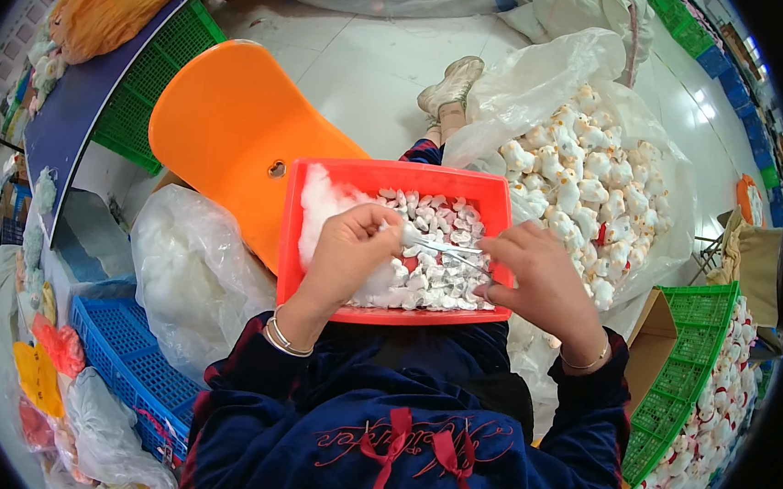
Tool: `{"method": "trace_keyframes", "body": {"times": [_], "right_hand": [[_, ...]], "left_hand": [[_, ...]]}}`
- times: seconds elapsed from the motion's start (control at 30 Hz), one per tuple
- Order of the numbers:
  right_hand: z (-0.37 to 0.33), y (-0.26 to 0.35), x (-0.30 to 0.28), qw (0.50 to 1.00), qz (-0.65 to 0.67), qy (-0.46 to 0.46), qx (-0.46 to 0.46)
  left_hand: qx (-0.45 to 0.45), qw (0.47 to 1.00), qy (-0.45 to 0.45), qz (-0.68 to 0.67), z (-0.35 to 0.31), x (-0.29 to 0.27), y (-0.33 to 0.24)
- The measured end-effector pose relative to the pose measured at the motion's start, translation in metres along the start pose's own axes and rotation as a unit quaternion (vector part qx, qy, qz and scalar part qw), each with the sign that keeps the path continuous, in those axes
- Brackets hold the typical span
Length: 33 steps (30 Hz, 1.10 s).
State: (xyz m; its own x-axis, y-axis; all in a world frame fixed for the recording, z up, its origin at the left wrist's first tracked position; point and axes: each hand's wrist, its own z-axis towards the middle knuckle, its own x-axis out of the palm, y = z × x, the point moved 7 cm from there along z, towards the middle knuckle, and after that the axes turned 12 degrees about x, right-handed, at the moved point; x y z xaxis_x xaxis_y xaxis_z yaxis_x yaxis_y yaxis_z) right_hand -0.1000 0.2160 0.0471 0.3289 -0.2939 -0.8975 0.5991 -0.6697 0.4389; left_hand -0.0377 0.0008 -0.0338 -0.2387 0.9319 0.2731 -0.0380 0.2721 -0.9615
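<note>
Over a red plastic tray on my lap, both hands work close together. My left hand pinches a small white fabric piece between thumb and fingers. Slim metal forceps reach from my right hand to that piece; their two legs spread near my right fingers and converge towards the left. The handle end is partly hidden by the fingers. Below lie many small white pieces in the tray. White fluffy stuffing fills its left side, partly behind my left hand.
An orange chair stands ahead left. Beside it are a clear bag of stuffing and a blue crate. Ahead right, an open plastic bag holds white plush pieces. A green crate stands at the right.
</note>
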Motion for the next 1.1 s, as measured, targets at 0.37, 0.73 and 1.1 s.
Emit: {"method": "trace_keyframes", "body": {"times": [0.37,0.73,1.1], "right_hand": [[0.003,-0.001,0.017,0.998,-0.012,-0.059,0.008],[0.001,0.0,0.002,0.996,-0.011,-0.09,-0.01],[-0.001,0.001,0.006,0.999,-0.012,0.036,-0.008]], "left_hand": [[-0.062,0.981,-0.033,-0.181,-0.005,0.004,0.017],[-0.048,0.981,-0.032,-0.188,-0.005,0.004,0.014],[-0.008,0.997,-0.003,-0.077,-0.004,0.006,0.0]]}}
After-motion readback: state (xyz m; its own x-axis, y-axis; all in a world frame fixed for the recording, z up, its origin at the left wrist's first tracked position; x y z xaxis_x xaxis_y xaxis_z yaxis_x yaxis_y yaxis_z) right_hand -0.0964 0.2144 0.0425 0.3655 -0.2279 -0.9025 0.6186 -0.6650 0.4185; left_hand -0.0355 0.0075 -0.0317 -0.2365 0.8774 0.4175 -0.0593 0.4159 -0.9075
